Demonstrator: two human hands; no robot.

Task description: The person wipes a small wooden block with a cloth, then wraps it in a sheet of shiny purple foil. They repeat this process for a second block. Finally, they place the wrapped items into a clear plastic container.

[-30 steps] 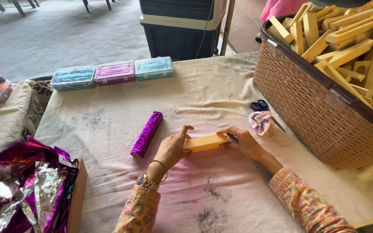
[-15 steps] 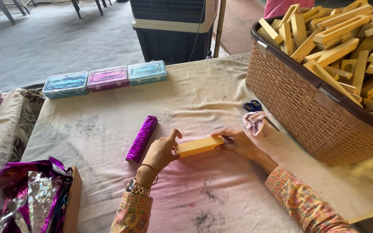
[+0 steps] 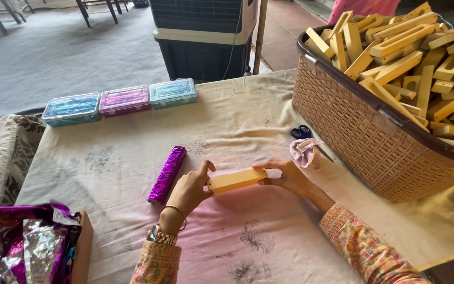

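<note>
Left hand and right hand, each grip closed on an end of yellow block, just above worktop; purple foil-wrapped bar just beside.

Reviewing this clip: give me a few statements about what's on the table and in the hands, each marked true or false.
1. Both hands, left hand and right hand, hold one yellow block by its ends. True.
2. The purple foil-wrapped bar lies inside the basket. False: it lies on the tablecloth, left of the hands.
3. Three clear plastic boxes sit in a row at the table's far edge. True.
4. The scissors are red-handled. False: the handles are blue.
</note>
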